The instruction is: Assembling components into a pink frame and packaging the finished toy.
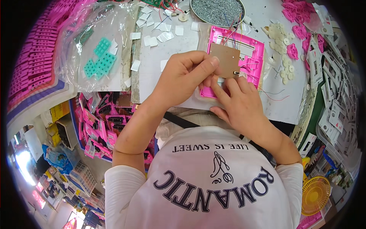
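Note:
A pink plastic housing (251,53) lies on the white worktop (152,65) in front of me. A brown circuit board (225,59) with thin coloured wires sits tilted over it. My left hand (183,78) pinches the board's lower left edge between thumb and fingers. My right hand (238,101) rests at the housing's near edge, its fingertips touching the underside of the board and the frame. The lower part of the housing is hidden by both hands.
A round tray of small metal screws (217,10) stands at the back. Teal rubber keypads (100,58) lie in a clear bag at left. White paper squares (158,36), cream round parts (280,42), pink parts (301,15) and white plastic frames (335,95) surround the workspot. A bin of pink parts (97,122) sits below left.

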### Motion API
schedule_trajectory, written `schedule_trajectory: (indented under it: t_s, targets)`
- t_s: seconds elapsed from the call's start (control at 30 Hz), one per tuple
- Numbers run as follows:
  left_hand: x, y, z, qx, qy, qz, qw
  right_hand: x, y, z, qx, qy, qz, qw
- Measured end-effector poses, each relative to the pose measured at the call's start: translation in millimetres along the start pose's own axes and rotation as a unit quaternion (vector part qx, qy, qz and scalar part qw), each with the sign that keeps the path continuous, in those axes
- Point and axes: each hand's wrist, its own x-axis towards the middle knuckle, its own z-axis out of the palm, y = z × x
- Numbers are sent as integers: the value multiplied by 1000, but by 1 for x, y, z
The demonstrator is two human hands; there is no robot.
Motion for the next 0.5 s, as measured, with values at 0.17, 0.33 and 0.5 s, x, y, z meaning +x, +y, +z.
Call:
schedule_trajectory:
  t_s: [0.17, 0.33, 0.5]
  targets:
    - [-5, -1, 5, 27, -17, 37, 999, -6, 21, -13, 115, 15, -61, 991]
    - [-14, 9, 21, 82, -86, 27, 993, -13, 25, -25, 149, 290, -8, 945]
    - [-13, 17, 31, 73, -103, -64, 990, -10, 25, -8, 105, 304, -24, 947]
